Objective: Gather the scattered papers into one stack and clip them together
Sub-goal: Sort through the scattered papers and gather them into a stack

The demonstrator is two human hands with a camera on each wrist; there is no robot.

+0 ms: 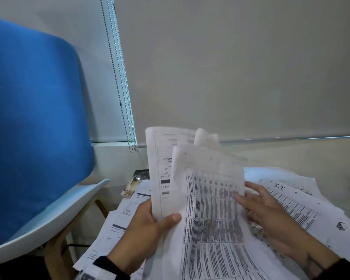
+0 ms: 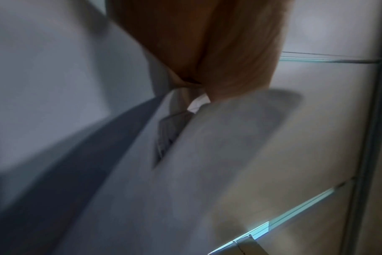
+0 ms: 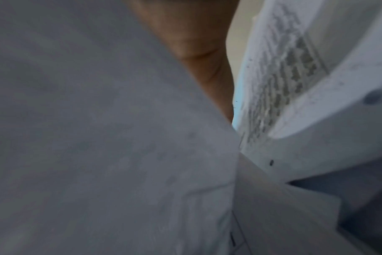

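My left hand (image 1: 150, 225) grips a loose bundle of printed sheets (image 1: 206, 199) upright, thumb on the front sheet and fingers behind. My right hand (image 1: 271, 215) lies at the bundle's right edge, with straight fingers touching the front sheet's table print; its thumb is hidden. More scattered papers (image 1: 303, 201) lie fanned out beneath both hands. In the left wrist view, blurred fingers (image 2: 207, 43) pinch the sheets (image 2: 207, 155). The right wrist view shows one finger (image 3: 196, 51) between a grey sheet (image 3: 98, 138) and a printed one (image 3: 283, 77). No clip shows in any view.
A blue chair (image 1: 34, 118) with a white shell and wooden legs stands close on the left. Behind the papers is a wall with a closed blind and bead cords (image 1: 121, 98). A small booklet (image 1: 135, 182) lies at the far left of the paper pile.
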